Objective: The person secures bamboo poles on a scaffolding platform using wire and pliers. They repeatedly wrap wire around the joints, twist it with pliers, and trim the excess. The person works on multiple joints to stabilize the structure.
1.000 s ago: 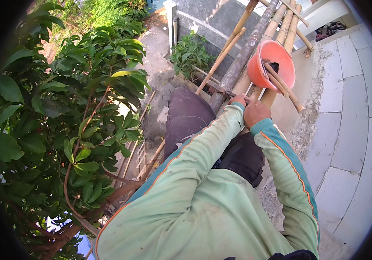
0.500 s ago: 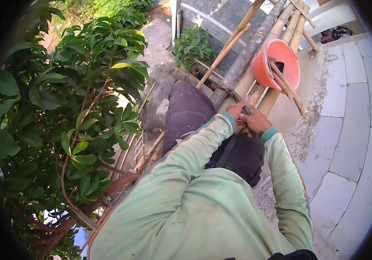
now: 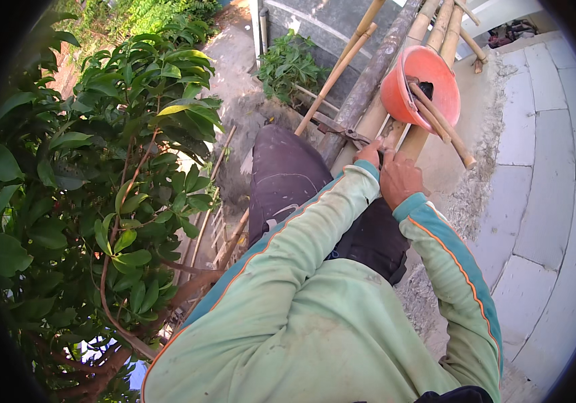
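Note:
Close together over the bamboo poles [image 3: 407,142], both my hands work just beyond my knees. My left hand [image 3: 368,154] is closed at the near end of a dark, rusty metal tool [image 3: 354,136], whose long narrow part lies across toward the left pole. Its exact kind is unclear. Against the left hand rests my right hand [image 3: 402,180], back up and fingers curled; what they grip is hidden. An orange-red bucket [image 3: 395,87] sits tilted on the poles just past my hands. Out of it stick wooden handles [image 3: 446,127], and something black [image 3: 426,88] lies inside.
A dark weathered pole [image 3: 370,86] runs beside the bamboo. Slanted bamboo poles [image 3: 335,84] cross at its left. A leafy tree [image 3: 120,201] fills the left, above lower ground. On the right are rough mortar [image 3: 472,195] and pale blocks [image 3: 533,188]. My dark-trousered leg [image 3: 284,178] extends beside the poles.
My right hand has turned more back-up and moved up beside the left. More of the metal tool shows left of my hands. The view has shifted slightly.

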A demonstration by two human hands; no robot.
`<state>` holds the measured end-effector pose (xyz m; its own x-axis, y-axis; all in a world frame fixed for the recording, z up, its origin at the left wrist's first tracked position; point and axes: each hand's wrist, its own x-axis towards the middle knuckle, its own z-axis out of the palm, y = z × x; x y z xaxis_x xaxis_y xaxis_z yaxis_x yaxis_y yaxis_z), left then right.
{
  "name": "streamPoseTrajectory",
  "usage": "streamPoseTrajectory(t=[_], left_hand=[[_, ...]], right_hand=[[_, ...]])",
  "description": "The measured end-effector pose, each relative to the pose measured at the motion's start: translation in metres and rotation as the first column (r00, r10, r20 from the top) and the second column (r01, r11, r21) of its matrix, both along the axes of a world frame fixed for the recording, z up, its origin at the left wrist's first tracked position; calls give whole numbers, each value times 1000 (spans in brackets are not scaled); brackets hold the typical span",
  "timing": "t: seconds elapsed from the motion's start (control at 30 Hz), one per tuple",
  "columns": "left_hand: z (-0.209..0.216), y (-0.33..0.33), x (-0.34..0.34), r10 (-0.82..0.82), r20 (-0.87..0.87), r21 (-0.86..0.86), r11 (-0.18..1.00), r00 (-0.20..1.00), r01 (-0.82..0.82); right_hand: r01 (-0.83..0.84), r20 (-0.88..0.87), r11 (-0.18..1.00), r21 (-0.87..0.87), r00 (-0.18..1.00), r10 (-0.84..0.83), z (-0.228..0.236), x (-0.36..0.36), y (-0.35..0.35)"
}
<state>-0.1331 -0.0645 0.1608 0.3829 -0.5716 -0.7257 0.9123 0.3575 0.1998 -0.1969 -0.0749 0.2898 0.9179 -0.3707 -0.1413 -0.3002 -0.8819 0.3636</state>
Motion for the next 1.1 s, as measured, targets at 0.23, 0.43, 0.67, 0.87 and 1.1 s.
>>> streamPoseTrajectory(t=[0.23, 0.43, 0.67, 0.87, 1.1], left_hand=[[-38, 5, -18, -400, 249, 504, 831, 882, 235], [-32, 39, -7, -122, 23, -388, 914, 992, 121], [6, 53, 2, -158, 43, -536, 830, 987, 156], [-20, 22, -17, -91, 63, -176, 979, 994, 101], [-8, 1, -7, -75, 44, 85, 994, 996, 71]], right_hand=[[117, 142, 982, 149, 980, -138, -78, -47, -11], [203, -186, 826, 526, 975, -122, -10, 2, -13], [653, -685, -214, 727, 670, -284, 21, 24, -47], [554, -544, -84, 828, 757, -361, -20, -17, -59], [85, -181, 883, 461, 983, 0, -22, -2, -52]])
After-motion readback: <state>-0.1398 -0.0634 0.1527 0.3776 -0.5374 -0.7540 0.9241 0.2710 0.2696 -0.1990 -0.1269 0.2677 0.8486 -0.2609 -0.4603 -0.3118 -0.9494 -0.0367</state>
